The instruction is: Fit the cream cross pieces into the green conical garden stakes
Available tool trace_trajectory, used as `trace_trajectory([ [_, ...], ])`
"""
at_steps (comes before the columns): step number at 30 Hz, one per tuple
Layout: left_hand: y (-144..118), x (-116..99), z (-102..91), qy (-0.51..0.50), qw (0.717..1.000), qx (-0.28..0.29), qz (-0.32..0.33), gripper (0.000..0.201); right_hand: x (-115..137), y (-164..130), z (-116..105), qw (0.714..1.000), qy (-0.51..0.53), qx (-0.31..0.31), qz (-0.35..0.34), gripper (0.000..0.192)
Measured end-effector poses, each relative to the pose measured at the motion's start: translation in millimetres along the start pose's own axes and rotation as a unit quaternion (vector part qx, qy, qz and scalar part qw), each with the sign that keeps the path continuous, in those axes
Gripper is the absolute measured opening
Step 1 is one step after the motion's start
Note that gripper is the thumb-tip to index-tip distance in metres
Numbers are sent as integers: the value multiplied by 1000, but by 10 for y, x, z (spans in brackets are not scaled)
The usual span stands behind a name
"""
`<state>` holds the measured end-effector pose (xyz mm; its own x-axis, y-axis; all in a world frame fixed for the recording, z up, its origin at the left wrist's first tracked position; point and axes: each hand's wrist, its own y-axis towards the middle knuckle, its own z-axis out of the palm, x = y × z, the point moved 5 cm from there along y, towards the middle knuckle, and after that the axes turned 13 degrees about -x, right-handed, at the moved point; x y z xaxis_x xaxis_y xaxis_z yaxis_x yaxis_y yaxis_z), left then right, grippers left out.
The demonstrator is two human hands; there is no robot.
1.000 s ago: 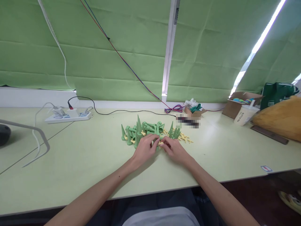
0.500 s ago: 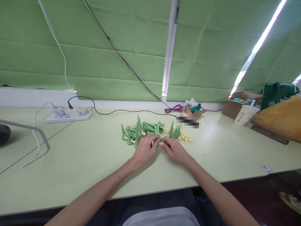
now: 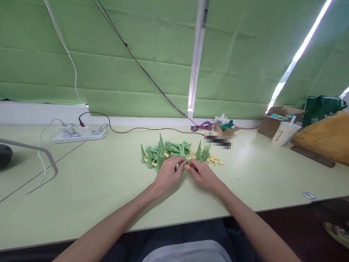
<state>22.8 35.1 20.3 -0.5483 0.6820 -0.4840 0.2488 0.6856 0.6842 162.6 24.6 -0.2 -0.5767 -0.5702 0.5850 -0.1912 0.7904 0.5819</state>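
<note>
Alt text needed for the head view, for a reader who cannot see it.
Two bare hands, left hand and right hand, meet over a green plastic spike at the near edge of a pile of green spikes and small yellow pieces on a pale green table.

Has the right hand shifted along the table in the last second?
No. The right hand sits at the same spot against the pile of green spikes, fingers meeting the left hand over a small yellow piece.

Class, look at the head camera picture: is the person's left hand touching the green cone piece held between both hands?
Touching. The head view shows the left hand with its fingertips closed on the green cone piece, no gap showing.
</note>
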Motion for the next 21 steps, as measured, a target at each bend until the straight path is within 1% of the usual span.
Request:
trace_trajectory([
  [7, 3, 1, -4, -4, 1000, -1, -6, 20, 27, 14, -16, 1000, -6, -11, 7, 21],
  [11, -4, 14, 4, -10, 999, 13, -31, 22, 32, 29, -59, 998, -4, -49, 26, 24],
  [17, -41, 11, 43, -29, 995, 67, -70, 36, -23, 33, -104, 993, 13, -109, 45, 26],
  [21, -65, 7, 75, -78, 987, 92, -104, 56, -25, 33, -104, 992, 21, -115, 44, 24],
])
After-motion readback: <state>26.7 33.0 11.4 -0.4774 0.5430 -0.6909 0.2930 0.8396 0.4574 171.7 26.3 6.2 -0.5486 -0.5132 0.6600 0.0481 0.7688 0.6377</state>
